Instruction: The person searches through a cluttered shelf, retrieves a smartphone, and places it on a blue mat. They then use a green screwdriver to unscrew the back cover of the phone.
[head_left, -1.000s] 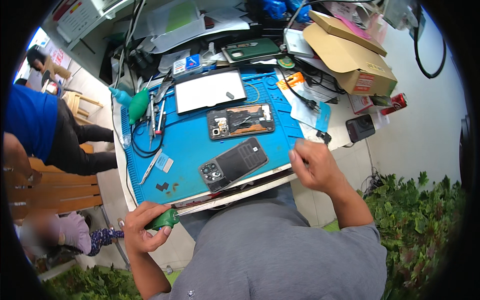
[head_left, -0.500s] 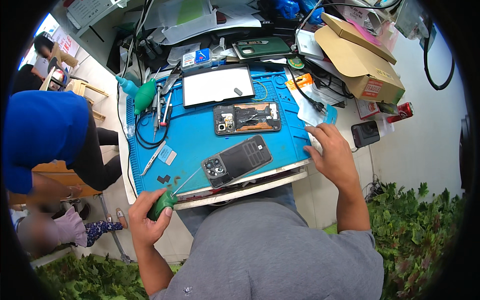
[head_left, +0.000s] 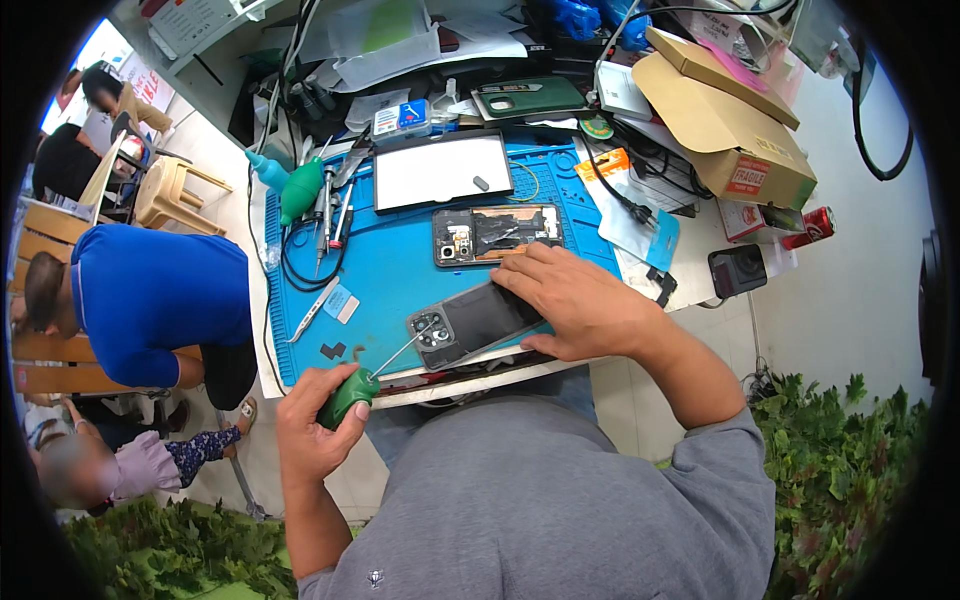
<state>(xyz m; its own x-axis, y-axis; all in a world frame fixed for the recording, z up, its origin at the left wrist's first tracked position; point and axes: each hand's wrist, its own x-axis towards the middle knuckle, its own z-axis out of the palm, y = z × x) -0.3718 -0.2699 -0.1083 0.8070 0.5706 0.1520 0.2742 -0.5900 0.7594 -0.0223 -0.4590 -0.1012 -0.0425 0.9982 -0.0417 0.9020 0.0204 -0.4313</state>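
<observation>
My left hand (head_left: 318,420) is closed round the green handle of a screwdriver (head_left: 345,398) by the front edge of the table. Its thin shaft reaches up to the camera cluster of a dark phone (head_left: 465,325), which lies slantwise on the blue mat (head_left: 390,300). My right hand (head_left: 575,300) grips the phone's right end, fingertips at the far edge and thumb at the near edge, covering that end. Just behind it lies an opened phone (head_left: 480,235) with its inner parts showing. Tweezers (head_left: 314,310) and a small blue-and-grey card (head_left: 342,303) lie to the left.
A white-topped tray (head_left: 440,175) stands at the back of the mat, beside a green air blower (head_left: 301,192) and several pen-like tools. Cardboard boxes (head_left: 725,130) and cables crowd the right. A black device (head_left: 737,270) sits at the right edge. People are at the left.
My right hand has come left from the mat's right edge onto the dark phone. The screwdriver has shifted slightly right, its tip now over the cameras. A person in blue has bent over.
</observation>
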